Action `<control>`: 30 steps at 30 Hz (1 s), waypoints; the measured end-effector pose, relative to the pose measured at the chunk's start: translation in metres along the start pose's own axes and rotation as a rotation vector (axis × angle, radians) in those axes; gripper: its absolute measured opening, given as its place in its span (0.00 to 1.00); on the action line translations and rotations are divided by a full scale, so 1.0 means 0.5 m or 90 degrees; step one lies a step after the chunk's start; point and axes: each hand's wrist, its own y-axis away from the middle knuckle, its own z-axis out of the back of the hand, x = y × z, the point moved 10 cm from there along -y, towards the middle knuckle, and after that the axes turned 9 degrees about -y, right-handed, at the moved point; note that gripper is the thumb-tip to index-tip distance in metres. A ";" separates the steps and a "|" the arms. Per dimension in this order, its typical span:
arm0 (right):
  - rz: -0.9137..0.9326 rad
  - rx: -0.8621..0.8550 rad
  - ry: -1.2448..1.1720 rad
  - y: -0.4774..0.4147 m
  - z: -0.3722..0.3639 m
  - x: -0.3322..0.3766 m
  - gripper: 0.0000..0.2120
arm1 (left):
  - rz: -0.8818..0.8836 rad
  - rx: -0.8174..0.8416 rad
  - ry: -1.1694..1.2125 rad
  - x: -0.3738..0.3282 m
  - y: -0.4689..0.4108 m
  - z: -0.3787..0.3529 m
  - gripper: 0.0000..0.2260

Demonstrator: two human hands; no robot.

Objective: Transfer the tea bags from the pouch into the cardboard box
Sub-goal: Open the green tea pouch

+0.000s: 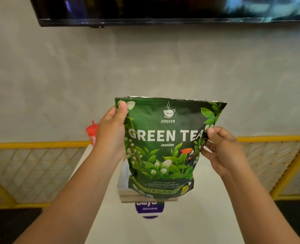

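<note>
Head view, noted from beside the person. Green pouch [165, 147] was held upright in the air above the middle of the white tabletop [198, 219], printed front facing the wearer: "SIPSTER", "GREEN TEA", "Jasmine", "ORGANIC". It was glossy film, wide at the top and narrowing to a rounded gusset base, with leaves, white blossoms and an orange-billed bird printed on it. A thin silver strip showed along the top edge; I could not tell whether the mouth was sealed or what lay inside.

Left hand [113, 131] gripped the pouch's upper left corner, thumb flat on the front. Right hand [221, 148] pinched the right edge about halfway down, fingers curled. The hands were well apart, one on each side.

Cardboard box [123, 184] sat on the tabletop directly under the pouch and was mostly hidden by it: pale, flat-sided, with a tan lower edge. Its contents were out of sight.

Round purple sticker [150, 207] lay on the tabletop just nearside of the box. Red cup [92, 132] with a straw stood at the far left corner. Behind it were a yellow-framed mesh railing [31, 144], a matte grey wall [145, 67] and a dark screen [145, 11].
</note>
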 end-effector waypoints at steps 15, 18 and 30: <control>-0.132 0.056 0.092 0.298 -0.005 -0.357 0.11 | 0.100 -0.095 -0.015 0.191 0.242 0.375 0.09; -0.144 0.054 0.107 0.330 0.008 -0.388 0.10 | 0.126 -0.115 -0.034 0.220 0.265 0.404 0.08; 0.064 0.158 0.314 0.360 -0.091 -0.263 0.10 | 0.158 -0.135 -0.322 0.249 0.275 0.463 0.28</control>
